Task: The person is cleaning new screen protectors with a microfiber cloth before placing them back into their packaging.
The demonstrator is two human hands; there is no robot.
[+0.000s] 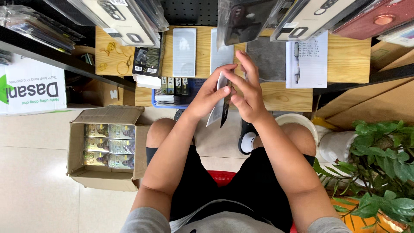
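Both hands up over the lap, just in front of the wooden worktop (345, 60). Left hand (207, 97): fingers (224, 71) curled, pinching top edge of a thin dark sheet (225, 110) w/ a pale film (214, 114) beside it, both hanging down edge-on. Right hand (248, 97): fingers (241, 60) partly spread, thumb + forefinger closed on same sheet from other side. Cardboard box (77, 142) of small packs on floor at left; potted plant (379, 164) at right.

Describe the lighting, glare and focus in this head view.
Head view: even, soft light with faint shadows; the hands, left and right, and the wooden table are sharp; glare whitens the plastic-bagged phone cases hanging near the lens, which look slightly soft; the edges bulge a little from the wide lens.
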